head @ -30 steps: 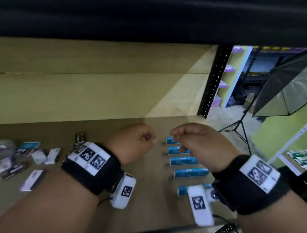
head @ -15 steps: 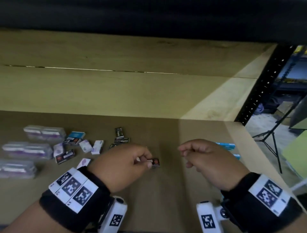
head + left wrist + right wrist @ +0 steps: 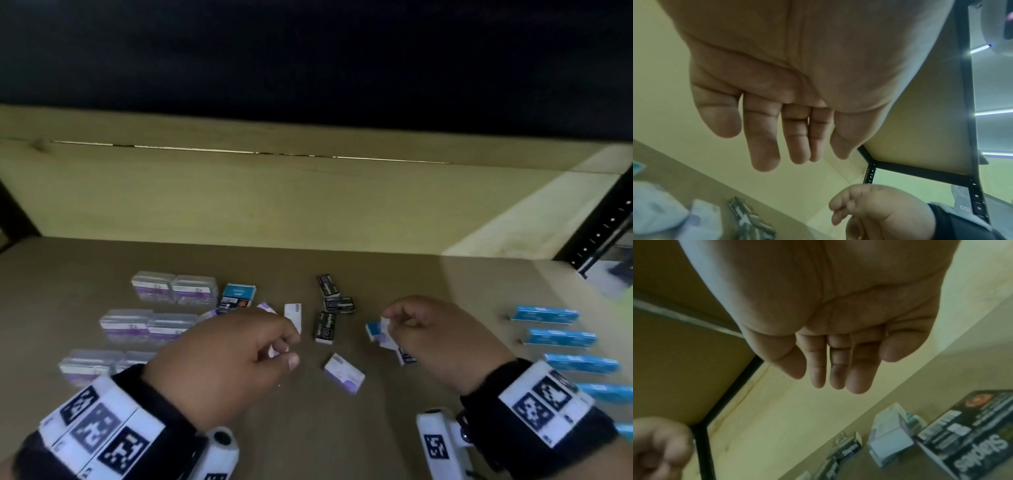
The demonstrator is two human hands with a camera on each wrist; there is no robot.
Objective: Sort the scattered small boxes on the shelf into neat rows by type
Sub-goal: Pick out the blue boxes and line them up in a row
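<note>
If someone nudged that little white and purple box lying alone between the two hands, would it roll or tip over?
Probably neither. The white and purple box lies on a broad flat face on the shelf, so it should slide, not roll. It looks like thin card, so likely light and easily skewed by a nudge. A hard pinch might dent it.

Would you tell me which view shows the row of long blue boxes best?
The head view: the row of long blue boxes lies in full sight at the shelf's right side. Neither wrist view shows those boxes.
</note>
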